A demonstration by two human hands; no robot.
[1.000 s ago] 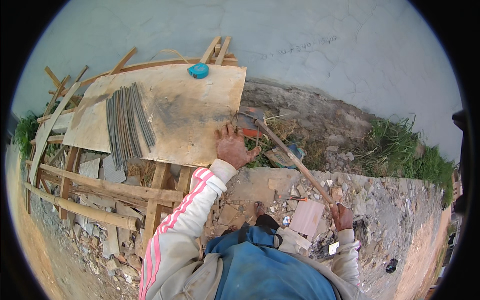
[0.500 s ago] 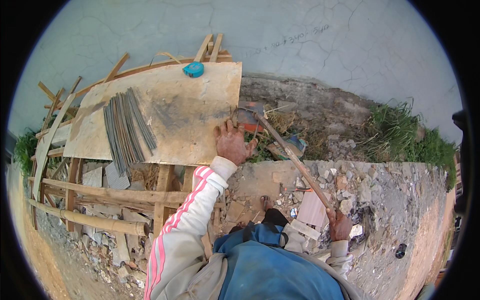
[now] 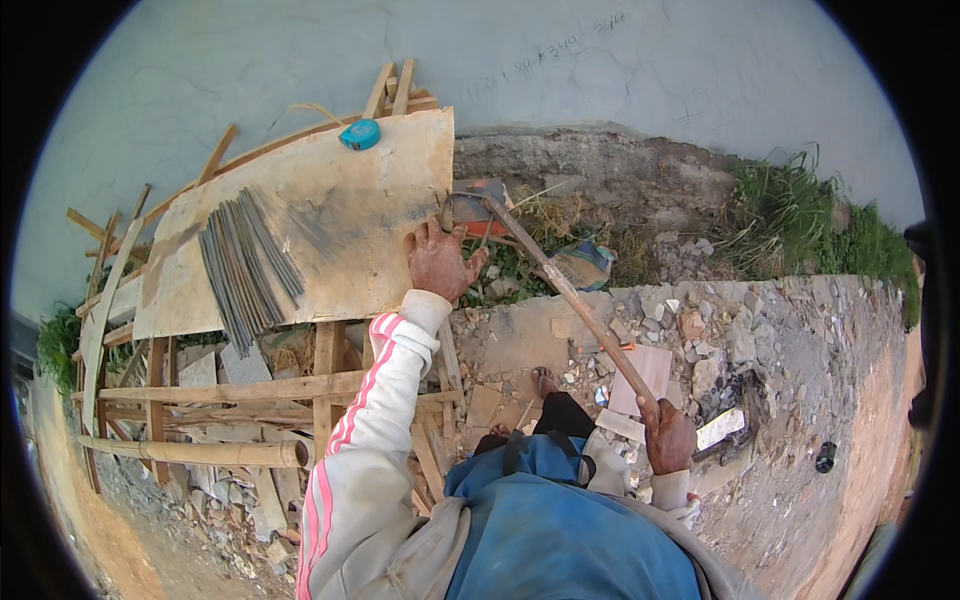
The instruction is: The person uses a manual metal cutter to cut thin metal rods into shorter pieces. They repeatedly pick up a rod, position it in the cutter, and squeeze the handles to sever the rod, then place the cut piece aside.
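Observation:
My left hand [image 3: 435, 262] rests with fingers spread at the right edge of the pale, stained plywood board [image 3: 355, 230], beside small metal pieces that I cannot make out clearly. My right hand [image 3: 668, 435] grips the lower end of a long, rusty-brown bar [image 3: 568, 295], which slants up to a bent end near the board's corner, by a grey and orange object [image 3: 478, 190]. A bundle of thin steel rods [image 3: 245, 270] lies on the board's left part. A turquoise tape measure [image 3: 359, 135] sits at its back edge.
A cracked grey-blue wall [image 3: 650, 70] runs behind, with weeds [image 3: 780, 230] at its foot. A timber and bamboo frame [image 3: 200, 450] supports the board. Rubble [image 3: 735, 340], a pinkish panel [image 3: 645, 370] and my sandalled foot [image 3: 543, 380] are below.
The view has shifted, so the board and wall sit higher and further left. My right hand and the bar's lower end have moved slightly left in the picture; my left hand stays at the board's edge.

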